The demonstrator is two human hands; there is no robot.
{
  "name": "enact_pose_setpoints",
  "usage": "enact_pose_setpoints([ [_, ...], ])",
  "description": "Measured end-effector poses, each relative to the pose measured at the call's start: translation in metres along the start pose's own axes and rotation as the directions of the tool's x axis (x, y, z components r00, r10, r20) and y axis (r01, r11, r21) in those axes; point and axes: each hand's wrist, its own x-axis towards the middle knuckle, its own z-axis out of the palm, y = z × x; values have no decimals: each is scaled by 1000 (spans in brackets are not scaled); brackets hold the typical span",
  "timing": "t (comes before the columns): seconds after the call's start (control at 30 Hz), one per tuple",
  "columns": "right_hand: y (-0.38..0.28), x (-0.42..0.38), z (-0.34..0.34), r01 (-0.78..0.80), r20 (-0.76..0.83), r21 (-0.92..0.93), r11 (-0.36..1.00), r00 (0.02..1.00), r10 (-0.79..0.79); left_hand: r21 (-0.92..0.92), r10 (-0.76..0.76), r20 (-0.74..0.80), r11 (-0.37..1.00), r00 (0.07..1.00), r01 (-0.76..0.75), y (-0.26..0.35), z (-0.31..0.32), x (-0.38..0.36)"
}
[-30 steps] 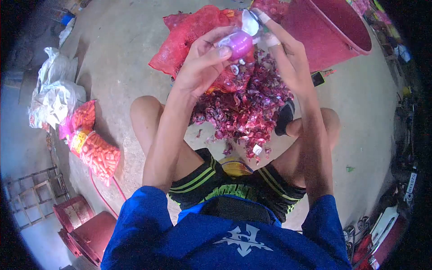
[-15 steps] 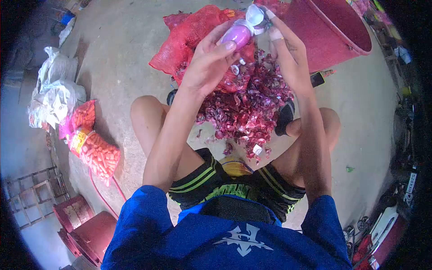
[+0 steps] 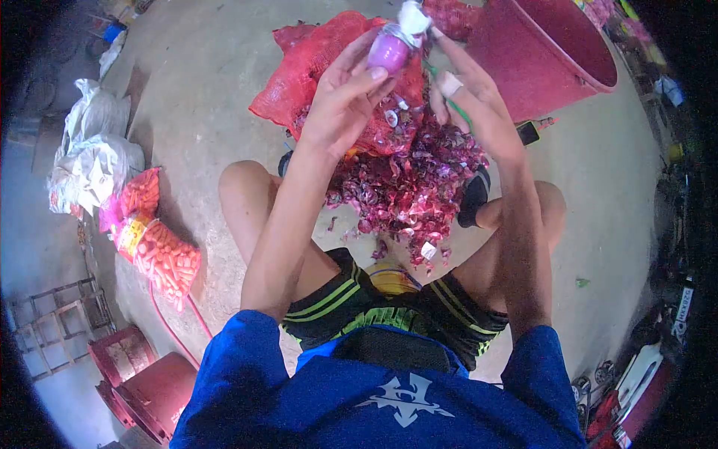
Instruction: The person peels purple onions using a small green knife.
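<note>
Near the top centre, my left hand (image 3: 348, 97) is wrapped round a purple onion (image 3: 389, 52). A loose whitish piece of skin (image 3: 413, 20) stands off the onion's upper end. Just right of it, my right hand (image 3: 475, 101) is closed on a thin green-handled tool (image 3: 460, 112), whose far end I cannot make out. White tape is on the right thumb. Below both hands lies a heap of purple onion skins (image 3: 419, 187), against a red mesh sack (image 3: 299, 75).
A large red tub (image 3: 523, 60) stands at the upper right, with a phone (image 3: 528, 133) below it. Bags of carrots (image 3: 168, 258) and white sacks (image 3: 97, 161) lie left. Red containers (image 3: 153, 389) are lower left. My bent legs flank the skins.
My left hand has tilted the onion more upright. My right hand has moved slightly down, away from the onion, and the green handle now shows. The whitish skin has shifted left.
</note>
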Motion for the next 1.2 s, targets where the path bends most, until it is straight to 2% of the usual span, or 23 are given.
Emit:
enact_pose_setpoints([
  [0.1,7,0,-1,-47,34,-36,998,998,48,49,48,44,998,998,-50,-4,4,1],
  [0.17,12,1,4,29,38,-36,999,999,-27,85,77,52,993,996,-81,-9,5,2],
  [0.23,12,2,7,30,33,-60,998,999,-28,235,107,-70,968,992,-88,-12,5,2],
  [0.3,13,3,11,29,27,-89,996,999,-26,223,81,-107,973,991,-56,-11,4,2],
  [0.37,16,6,17,116,-68,-176,977,989,-130,209,55,-142,978,988,-25,-9,5,3],
  [0.47,11,10,19,75,-136,-204,976,985,-104,191,-11,-137,981,990,38,-8,3,4],
  [0.57,21,16,14,111,-178,-290,951,970,-167,193,-58,-103,978,993,77,-6,4,2],
  [0.6,22,17,8,109,-179,-289,951,970,-166,149,-50,6,988,999,49,-4,5,-1],
  [0.63,20,18,1,25,-251,-253,967,964,-91,101,-38,118,995,992,26,-2,7,-4],
  [0.67,17,19,-6,-57,-322,-213,975,947,-15,99,-41,122,995,992,29,0,7,-7],
  [0.7,15,21,-10,14,-317,-49,999,948,-29,38,-32,179,999,983,25,2,7,-10],
  [0.73,21,20,-18,14,-317,-49,999,948,-29,-23,-17,231,999,973,23,3,6,-11],
  [0.8,37,17,-32,-142,-217,-178,974,971,102,-23,-10,193,1000,981,15,5,5,-10],
  [0.83,33,14,-25,-216,-246,-296,930,958,145,-25,-5,157,1000,988,9,6,4,-9],
  [0.87,29,10,-20,-215,-244,-294,931,959,144,-22,-4,155,1000,988,7,6,3,-9],
  [0.93,20,4,-11,-4,-122,-203,979,992,-22,-51,-28,6,998,1000,28,4,0,-8],
  [0.97,14,2,-7,-2,-118,-202,979,993,-23,-50,-25,3,998,1000,25,3,-1,-7],
  [1.03,1,0,1,86,0,-119,989,996,-87,-8,-9,-28,1000,1000,9,3,-2,-7],
  [1.07,-3,-2,5,87,-2,-120,989,996,-88,-8,-10,-27,1000,1000,10,2,-1,-7],
  [1.13,-9,-4,9,56,104,-205,977,994,-36,89,41,-29,995,999,-38,0,3,-7],
  [1.17,-1,-2,12,159,65,-307,938,987,-146,88,38,-28,995,999,-36,-1,3,-6],
  [1.2,-3,-2,11,158,63,-308,938,987,-146,85,37,-27,996,999,-34,-2,3,-5],
])
